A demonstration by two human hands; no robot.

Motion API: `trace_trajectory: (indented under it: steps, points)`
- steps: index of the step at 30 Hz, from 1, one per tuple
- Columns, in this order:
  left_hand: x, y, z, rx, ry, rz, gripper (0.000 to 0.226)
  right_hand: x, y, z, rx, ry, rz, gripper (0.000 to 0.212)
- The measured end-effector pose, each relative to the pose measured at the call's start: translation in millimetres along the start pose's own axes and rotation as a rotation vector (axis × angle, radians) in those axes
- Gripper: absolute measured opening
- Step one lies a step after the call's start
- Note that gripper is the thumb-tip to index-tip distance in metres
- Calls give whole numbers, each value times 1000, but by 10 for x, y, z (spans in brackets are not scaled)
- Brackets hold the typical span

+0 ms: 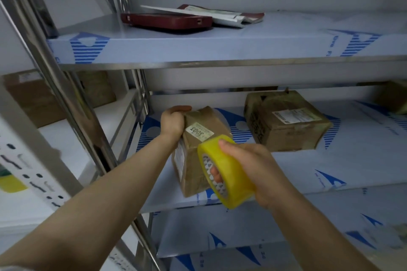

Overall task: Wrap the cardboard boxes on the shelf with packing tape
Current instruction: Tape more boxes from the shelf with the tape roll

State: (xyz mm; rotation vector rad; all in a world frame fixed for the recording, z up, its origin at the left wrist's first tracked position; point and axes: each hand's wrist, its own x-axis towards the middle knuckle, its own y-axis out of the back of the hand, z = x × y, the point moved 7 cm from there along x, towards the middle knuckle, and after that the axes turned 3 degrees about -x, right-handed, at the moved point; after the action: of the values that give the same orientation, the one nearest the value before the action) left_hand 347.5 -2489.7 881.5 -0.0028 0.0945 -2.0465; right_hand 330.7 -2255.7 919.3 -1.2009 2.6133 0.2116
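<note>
My left hand [172, 122] grips the far end of the box [199, 149], steadying it on the shelf [330, 171] so tape can go round. My right hand [255, 169] clasps the roll [229, 180], fingers [217, 175] through its core, touching the box's near edge to feed.

Metal shelf [330, 160], small box [199, 120], larger box [293, 132] near it

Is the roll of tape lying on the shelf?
No, the right hand grips the yellow tape roll, holding it up in front of the box.
</note>
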Motion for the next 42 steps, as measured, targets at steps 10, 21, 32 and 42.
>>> trace_trajectory:
  steps: [10, 21, 32, 42]
  points:
    - [204, -207, 213, 633, 18, -226, 40, 104, -22, 208, 24, -29, -39, 28]
    - [68, -776, 379, 1388, -328, -170, 62, 186, -8, 299, 78, 19, -47, 28]
    - [430, -731, 360, 1275, -263, -156, 54, 193, -11, 388, 90, 31, -90, 23]
    - [28, -931, 158, 1566, -312, -428, 87, 266, 30, 383, 94, 22, -97, 26]
